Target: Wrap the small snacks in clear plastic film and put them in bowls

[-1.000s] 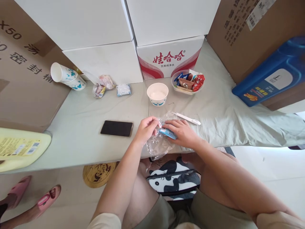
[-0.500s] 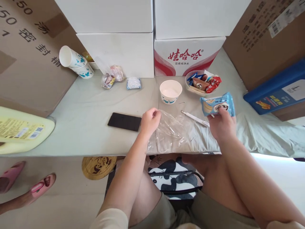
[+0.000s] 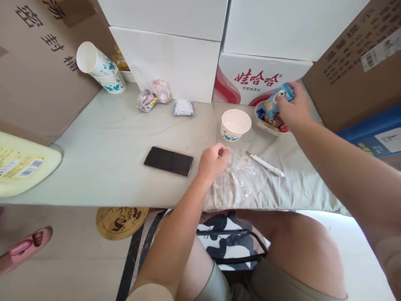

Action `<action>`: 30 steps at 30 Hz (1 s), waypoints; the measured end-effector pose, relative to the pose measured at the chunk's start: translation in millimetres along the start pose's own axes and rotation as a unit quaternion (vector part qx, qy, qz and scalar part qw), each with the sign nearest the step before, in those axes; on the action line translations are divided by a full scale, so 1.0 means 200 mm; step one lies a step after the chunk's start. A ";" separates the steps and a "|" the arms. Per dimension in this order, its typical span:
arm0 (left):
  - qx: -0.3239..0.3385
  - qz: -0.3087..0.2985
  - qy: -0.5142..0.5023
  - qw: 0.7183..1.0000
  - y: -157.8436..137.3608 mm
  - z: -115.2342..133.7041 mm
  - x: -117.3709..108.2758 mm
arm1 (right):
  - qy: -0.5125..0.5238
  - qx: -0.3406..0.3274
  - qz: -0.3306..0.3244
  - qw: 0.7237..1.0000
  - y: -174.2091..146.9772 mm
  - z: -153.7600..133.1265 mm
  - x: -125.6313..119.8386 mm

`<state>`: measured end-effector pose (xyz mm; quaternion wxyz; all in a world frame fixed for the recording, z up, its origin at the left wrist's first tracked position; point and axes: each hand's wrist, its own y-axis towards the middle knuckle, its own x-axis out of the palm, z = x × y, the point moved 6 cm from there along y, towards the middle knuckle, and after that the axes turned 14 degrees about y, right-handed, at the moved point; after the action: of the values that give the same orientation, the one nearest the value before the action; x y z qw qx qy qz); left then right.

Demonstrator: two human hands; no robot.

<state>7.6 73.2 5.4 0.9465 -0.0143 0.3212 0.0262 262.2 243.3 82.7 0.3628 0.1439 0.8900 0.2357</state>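
Observation:
My right hand (image 3: pixel 294 104) grips a blue snack packet (image 3: pixel 278 98) over a clear plastic tub (image 3: pixel 272 130) of wrapped snacks. The packet is tilted and covers part of the tub's contents. My left hand (image 3: pixel 214 161) is closed in a pinch on the edge of a clear plastic bag (image 3: pixel 238 177), which lies crumpled along the table's front. A white paper bowl (image 3: pixel 235 125) with blue leaf print stands beyond my left hand. To the right of the bag lies a white pen-like tool (image 3: pixel 265 164). A dark phone (image 3: pixel 168 161) rests left of my left hand.
White boxes (image 3: pixel 169 62) stand along the back. Several wrapped items, including a small white-and-blue packet (image 3: pixel 184 108), lie before them. Two paper cups (image 3: pixel 109 79) lean at the back left. A yellow jug (image 3: pixel 28 165) is at the left edge. Another person's pink slipper (image 3: pixel 34 246) shows below.
My right hand has carried the blue snack packet away from me, from the table's right side to over the tub. My left hand keeps its pinch on the bag. The view has shifted slightly.

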 end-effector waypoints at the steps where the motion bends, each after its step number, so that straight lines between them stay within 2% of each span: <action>1: 0.001 -0.001 0.003 1.000 0.00 0.00 0.00 | -0.010 0.029 -0.026 0.999 0.03 0.00 0.05; 3: 0.001 -0.002 0.009 1.000 0.00 0.00 0.00 | -0.024 0.093 -0.075 0.992 0.03 0.00 0.13; 5: 0.000 -0.001 0.012 1.000 -0.01 0.00 -0.01 | -0.050 0.092 -0.101 0.989 0.01 -0.02 0.17; 9: -0.002 -0.004 0.017 1.000 -0.01 0.00 -0.01 | -0.065 0.050 -0.127 0.989 -0.04 -0.02 0.19; 14: 0.007 -0.007 0.020 1.000 -0.01 0.02 0.00 | -0.086 0.129 -0.225 0.962 -0.03 0.04 0.19; 16: 0.009 -0.010 0.024 1.000 -0.01 0.02 0.00 | -0.077 0.127 -0.214 0.965 -0.01 -0.01 0.14; 19: 0.020 -0.014 0.032 0.999 -0.03 0.02 0.00 | -0.029 0.018 -0.104 0.994 -0.06 -0.18 -0.02; 21: 0.029 -0.017 0.039 0.999 -0.04 0.03 0.00 | 0.024 -0.069 -0.060 0.996 -0.22 -0.29 -0.12; 22: 0.032 -0.020 0.045 0.998 -0.04 0.03 0.00 | 0.039 -0.104 -0.068 0.991 -0.33 -0.34 -0.15; 24: 0.038 -0.026 0.062 0.997 -0.04 0.03 0.00 | 0.088 -0.157 -0.173 0.968 -0.59 -0.41 -0.15; 26: 0.040 -0.030 0.081 0.995 -0.04 0.02 0.00 | 0.133 -0.184 -0.318 0.921 -0.89 -0.44 -0.10; 28: 0.030 -0.038 0.098 0.994 -0.03 -0.01 0.00 | 0.138 -0.188 -0.383 0.894 -1.10 -0.43 -0.07; 30: 0.012 -0.047 0.117 0.992 -0.04 -0.05 -0.02 | 0.105 -0.173 -0.411 0.889 -1.23 -0.38 -0.04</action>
<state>-0.3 65.5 0.0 0.9029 -0.0207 0.4287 -0.0245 192.4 8.0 5.0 0.3507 -0.3253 0.8476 0.2295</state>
